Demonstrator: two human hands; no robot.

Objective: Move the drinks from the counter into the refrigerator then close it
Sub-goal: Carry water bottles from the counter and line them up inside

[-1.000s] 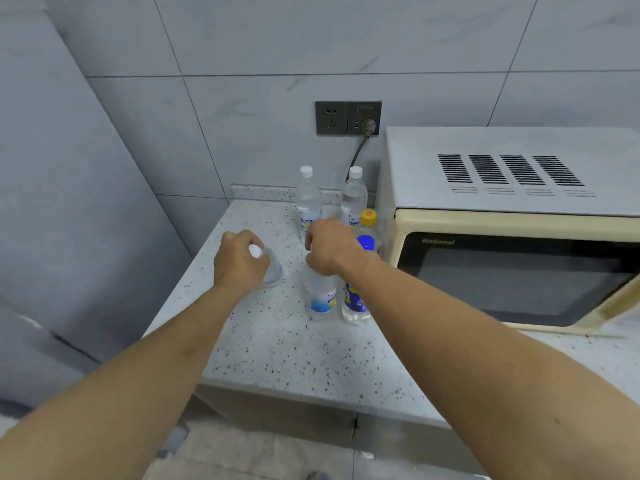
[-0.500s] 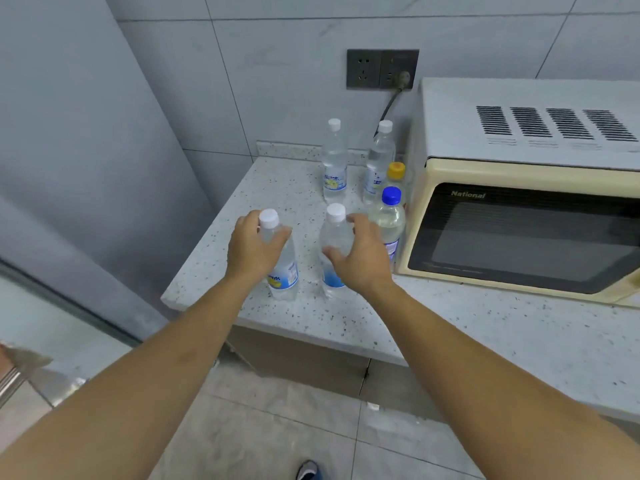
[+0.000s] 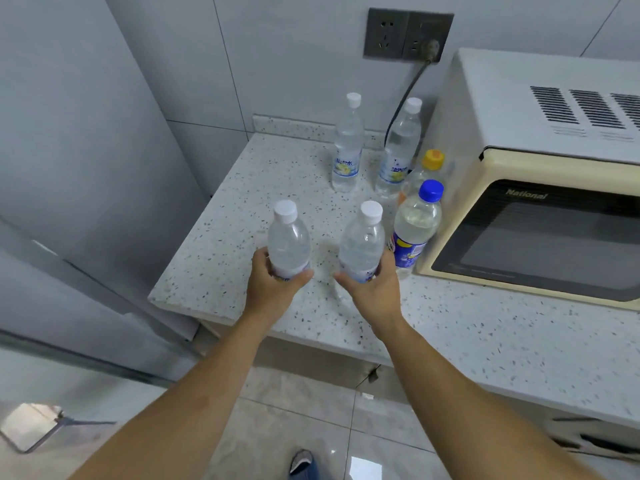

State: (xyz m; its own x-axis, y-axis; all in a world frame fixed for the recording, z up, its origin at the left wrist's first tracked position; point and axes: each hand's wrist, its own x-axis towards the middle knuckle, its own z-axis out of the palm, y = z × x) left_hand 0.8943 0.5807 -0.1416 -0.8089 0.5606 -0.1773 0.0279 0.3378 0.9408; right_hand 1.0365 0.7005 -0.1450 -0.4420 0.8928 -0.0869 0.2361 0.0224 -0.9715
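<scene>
My left hand [image 3: 273, 289] grips a clear water bottle with a white cap [image 3: 289, 242] by its lower half, lifted above the speckled counter [image 3: 221, 237]. My right hand [image 3: 372, 291] holds a second white-capped water bottle [image 3: 363, 244] the same way. Left on the counter are two white-capped bottles, one at the back [image 3: 348, 147] and one beside it [image 3: 400, 150], plus a yellow-capped bottle [image 3: 429, 166] and a blue-capped bottle [image 3: 415, 226] next to the microwave. The grey refrigerator [image 3: 79, 168] stands at the left, its door seams visible.
A cream microwave [image 3: 540, 216] fills the counter's right side, its cord plugged into a wall socket [image 3: 408, 34]. Below the counter edge lies a tiled floor [image 3: 294, 410], with a shoe tip [image 3: 303, 462] at the bottom. A shiny object [image 3: 31, 426] sits at the lower left.
Both hands have closed lower on the two front bottles and raised them off the counter toward me. The view has shifted back and down.
</scene>
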